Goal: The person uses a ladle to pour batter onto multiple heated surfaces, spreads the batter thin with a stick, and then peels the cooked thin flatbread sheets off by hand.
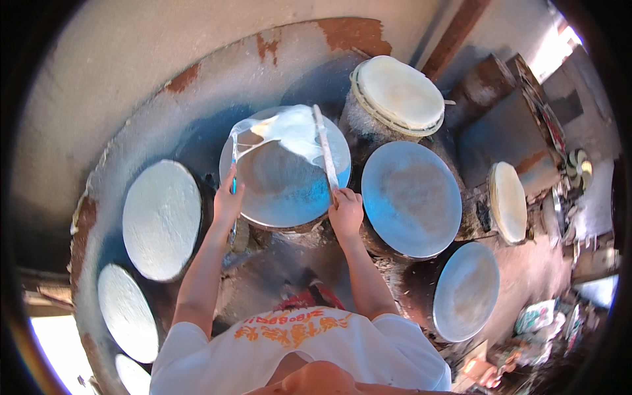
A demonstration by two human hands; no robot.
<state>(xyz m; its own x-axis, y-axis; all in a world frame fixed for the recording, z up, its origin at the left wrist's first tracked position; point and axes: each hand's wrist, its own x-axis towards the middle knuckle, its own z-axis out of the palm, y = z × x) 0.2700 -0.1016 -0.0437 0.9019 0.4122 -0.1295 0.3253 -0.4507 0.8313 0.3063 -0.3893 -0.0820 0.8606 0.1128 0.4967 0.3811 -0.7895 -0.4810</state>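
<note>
In front of me is a round griddle (pixel 280 191) with its near half bare. White wet batter (pixel 293 128), stretched into strands and a thin film at its left end, lies over the griddle's far part. My left hand (pixel 228 197) is closed around the blue handle of a thin tool (pixel 234 155), upright at the griddle's left edge; the film reaches its upper end. My right hand (pixel 346 214) grips the lower end of a flat, pale stick (pixel 324 145). That stick slants across the griddle's right side, touching the batter's right edge.
White-coated griddles (pixel 162 220) curve along the left wall. On the right are two bare griddles, one nearer the middle (pixel 411 197) and one lower (pixel 466 291). Round flatbreads (pixel 401 92) top a container at the back; another pale round stack (pixel 508 203) stands farther right. Clutter (pixel 536 319) fills the lower right.
</note>
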